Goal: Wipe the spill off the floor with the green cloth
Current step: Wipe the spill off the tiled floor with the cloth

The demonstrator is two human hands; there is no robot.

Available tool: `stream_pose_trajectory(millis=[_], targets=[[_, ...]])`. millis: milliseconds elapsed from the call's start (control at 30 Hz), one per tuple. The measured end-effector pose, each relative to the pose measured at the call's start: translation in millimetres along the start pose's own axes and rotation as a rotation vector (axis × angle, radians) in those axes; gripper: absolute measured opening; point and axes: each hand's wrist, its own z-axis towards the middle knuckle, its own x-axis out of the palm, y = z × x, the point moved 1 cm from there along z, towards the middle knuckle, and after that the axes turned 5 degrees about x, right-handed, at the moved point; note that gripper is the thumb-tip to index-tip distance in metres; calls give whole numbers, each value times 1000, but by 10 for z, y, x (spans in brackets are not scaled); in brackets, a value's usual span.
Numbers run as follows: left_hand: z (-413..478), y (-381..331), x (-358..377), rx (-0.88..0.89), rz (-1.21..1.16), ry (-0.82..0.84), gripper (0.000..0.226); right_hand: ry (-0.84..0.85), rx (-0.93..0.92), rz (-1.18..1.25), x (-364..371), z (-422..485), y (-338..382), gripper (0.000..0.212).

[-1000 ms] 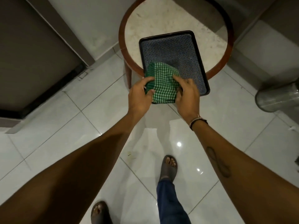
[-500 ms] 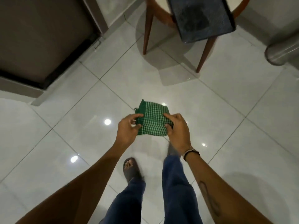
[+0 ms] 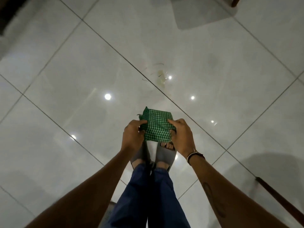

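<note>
A folded green checked cloth (image 3: pixel 156 125) is held in the air above my feet, pinched at its two sides. My left hand (image 3: pixel 133 136) grips its left edge and my right hand (image 3: pixel 181 135) grips its right edge. The spill (image 3: pixel 162 77), a small yellowish puddle with a few dark streaks beside it, lies on the glossy white tiled floor (image 3: pixel 65 79) a little ahead of the cloth, next to a grout line. The cloth is well above the floor and apart from the spill.
My feet in grey sandals (image 3: pixel 164 155) stand together below the cloth. A dark wooden leg (image 3: pixel 279 199) slants across the lower right. Another wooden leg tip (image 3: pixel 235 1) shows at the top right. A dark door base (image 3: pixel 6 15) is at the top left.
The cloth was lifted off the tray on the round table. I turned away from the table; both hands still hold the cloth, and the spill has come into view ahead.
</note>
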Motion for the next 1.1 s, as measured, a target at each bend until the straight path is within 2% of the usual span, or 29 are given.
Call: stream_pose_trajectory(millis=[133, 300, 367, 433, 500, 567, 633, 767, 867, 1033, 1100], targets=[[404, -199, 70, 120, 46, -35, 43, -126, -13, 52, -77, 294, -21, 53], [1081, -148, 479, 259, -7, -153, 42, -393, -90, 31, 81, 862, -408, 59], [1276, 45, 689, 282, 52, -41, 52, -334, -56, -15, 200, 1051, -597, 60], [1447, 353, 877, 220, 229, 110, 69, -188, 14, -139, 383, 1252, -757, 67], [1593, 661, 983, 161, 415, 140, 79, -136, -39, -335, 594, 1455, -856, 76], [1770, 850, 984, 212, 514, 50, 76, -188, -156, -421, 770, 1719, -831, 76], [1992, 959, 914, 281, 579, -43, 75, -237, -197, -410, 925, 2018, -718, 73], [2486, 1150, 834, 361, 735, -123, 77, -366, -130, -442, 1191, 2482, -626, 81], [2762, 1335, 827, 388, 763, -172, 80, -452, -116, -512, 1347, 2631, -662, 88], [2915, 1560, 895, 506, 790, -308, 80, -435, -335, -677, 1305, 2755, -960, 89], [2946, 1595, 889, 526, 777, -335, 79, -466, -318, -697, 1145, 2882, -1030, 88]])
